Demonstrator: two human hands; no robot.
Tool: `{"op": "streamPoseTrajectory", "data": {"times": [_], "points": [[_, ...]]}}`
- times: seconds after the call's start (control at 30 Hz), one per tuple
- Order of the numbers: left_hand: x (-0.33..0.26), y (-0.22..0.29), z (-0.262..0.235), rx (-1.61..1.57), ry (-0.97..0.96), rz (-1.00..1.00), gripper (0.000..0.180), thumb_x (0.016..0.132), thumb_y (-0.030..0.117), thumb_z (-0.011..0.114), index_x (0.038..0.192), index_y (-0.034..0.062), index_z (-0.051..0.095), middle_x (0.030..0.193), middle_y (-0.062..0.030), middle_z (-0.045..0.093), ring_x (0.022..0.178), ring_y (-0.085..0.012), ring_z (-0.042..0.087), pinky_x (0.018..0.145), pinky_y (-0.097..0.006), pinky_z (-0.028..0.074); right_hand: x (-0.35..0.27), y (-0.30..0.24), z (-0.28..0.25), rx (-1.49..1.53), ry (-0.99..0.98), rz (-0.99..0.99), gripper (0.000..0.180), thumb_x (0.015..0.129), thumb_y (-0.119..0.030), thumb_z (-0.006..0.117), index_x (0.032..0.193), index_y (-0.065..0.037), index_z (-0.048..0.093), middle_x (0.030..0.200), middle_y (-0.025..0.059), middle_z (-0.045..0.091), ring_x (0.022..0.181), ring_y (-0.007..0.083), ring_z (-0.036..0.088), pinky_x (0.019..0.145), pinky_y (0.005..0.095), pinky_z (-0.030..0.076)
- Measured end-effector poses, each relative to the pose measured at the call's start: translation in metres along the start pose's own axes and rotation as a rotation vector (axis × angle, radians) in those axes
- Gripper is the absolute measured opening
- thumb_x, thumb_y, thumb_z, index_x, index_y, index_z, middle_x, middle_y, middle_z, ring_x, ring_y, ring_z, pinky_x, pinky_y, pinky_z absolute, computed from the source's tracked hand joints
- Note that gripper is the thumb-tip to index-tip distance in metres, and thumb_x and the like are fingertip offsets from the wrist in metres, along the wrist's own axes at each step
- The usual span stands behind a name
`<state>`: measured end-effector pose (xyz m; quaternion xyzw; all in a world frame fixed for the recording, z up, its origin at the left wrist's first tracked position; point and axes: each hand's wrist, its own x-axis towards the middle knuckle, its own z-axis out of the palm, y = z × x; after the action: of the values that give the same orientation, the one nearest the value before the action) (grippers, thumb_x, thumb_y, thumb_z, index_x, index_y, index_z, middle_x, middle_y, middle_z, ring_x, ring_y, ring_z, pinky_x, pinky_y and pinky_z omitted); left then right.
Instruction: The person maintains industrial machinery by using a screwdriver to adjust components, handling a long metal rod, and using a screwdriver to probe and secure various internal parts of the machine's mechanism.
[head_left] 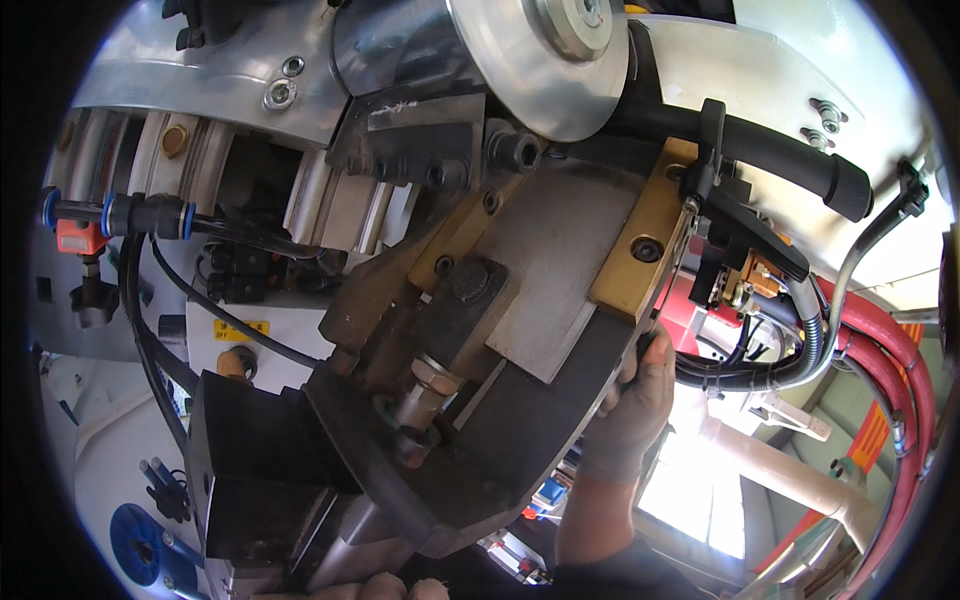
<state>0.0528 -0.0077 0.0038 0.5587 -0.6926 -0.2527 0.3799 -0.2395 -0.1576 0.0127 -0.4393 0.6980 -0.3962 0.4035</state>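
a close view down onto a large metal machine head (520, 330), dark steel with brass plates (640, 250) and a bolt (470, 280). the right hand (635, 405), in a grey glove, reaches up from below and grips the machine head's right edge, fingers curled around it just under the brass plate. the left hand (395, 588) shows only as fingertips at the bottom edge, near the machine's base; whether its fingers hold anything cannot be told. a shiny steel disc (545, 60) sits above. red hoses (890, 370) run at right.
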Motion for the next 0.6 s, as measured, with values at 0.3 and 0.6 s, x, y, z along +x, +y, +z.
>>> {"op": "streamPoseTrajectory", "data": {"times": [0.3,0.6], "points": [[0.002,0.002,-0.002,0.015,0.003,-0.011,0.023,0.080,0.021,0.069,0.098,0.0154,0.082,0.086,0.0035,0.072,0.074,-0.0091,0.061,0.057,-0.022,0.036,-0.004,-0.007,-0.014,-0.163,0.018,-0.035,0.045,0.116,-0.040,0.047,0.124,0.002,0.058,0.064,-0.0041,0.038,0.043,0.0028,0.028,0.039,0.0217,0.020],[0.025,-0.026,-0.003,-0.028,-0.050,0.318,0.008,0.095,0.007,0.064,0.103,0.0059,0.067,0.078,-0.0014,0.066,0.056,-0.0108,0.058,0.055,-0.027,0.049,0.005,-0.005,-0.010,-0.391,0.091,-0.180,0.044,0.116,-0.037,0.050,0.128,0.004,0.060,0.064,-0.0050,0.043,0.045,0.0022,0.031,0.041,0.0207,0.021]]}}
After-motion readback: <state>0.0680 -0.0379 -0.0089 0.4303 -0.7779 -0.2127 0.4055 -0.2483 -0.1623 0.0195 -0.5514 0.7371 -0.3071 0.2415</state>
